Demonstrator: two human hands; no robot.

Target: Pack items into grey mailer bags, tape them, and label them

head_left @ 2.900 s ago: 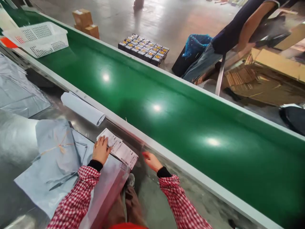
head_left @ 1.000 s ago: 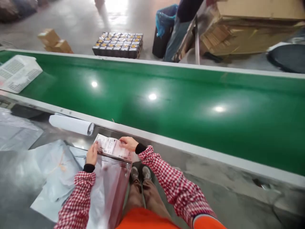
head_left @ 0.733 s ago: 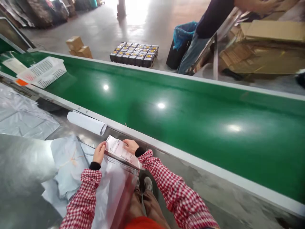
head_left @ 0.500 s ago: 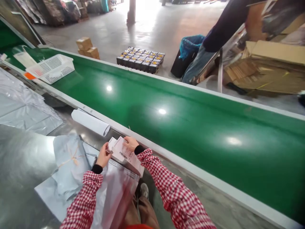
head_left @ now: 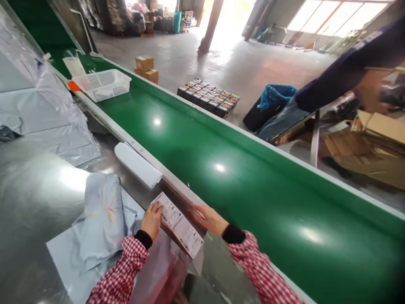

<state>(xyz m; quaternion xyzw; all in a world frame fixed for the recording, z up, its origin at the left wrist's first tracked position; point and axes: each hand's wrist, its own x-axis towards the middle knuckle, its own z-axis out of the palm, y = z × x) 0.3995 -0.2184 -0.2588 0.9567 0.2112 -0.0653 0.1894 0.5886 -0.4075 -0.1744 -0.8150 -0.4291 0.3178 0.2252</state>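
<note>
My left grip [head_left: 152, 220] presses flat on the shipping label [head_left: 180, 226] atop the clear bag [head_left: 158, 274]; my right grip [head_left: 210, 219] is spread open just beside it.

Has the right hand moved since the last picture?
Yes: the right hand has shifted along the belt's rail, away from the white roll, and is now off the label.

- One camera, worn on the head of a person standing at the brushed-steel worktop [head_left: 41, 198], looks forward and down, its picture tilted.
- Nearest, at the bottom edge: the person's bare left hand [head_left: 152, 220] and bare right hand [head_left: 210, 219].
- Middle distance: a long green conveyor belt [head_left: 202, 169] running diagonally.
- Farthest, at the top: a grey concrete warehouse floor [head_left: 253, 63].
</note>
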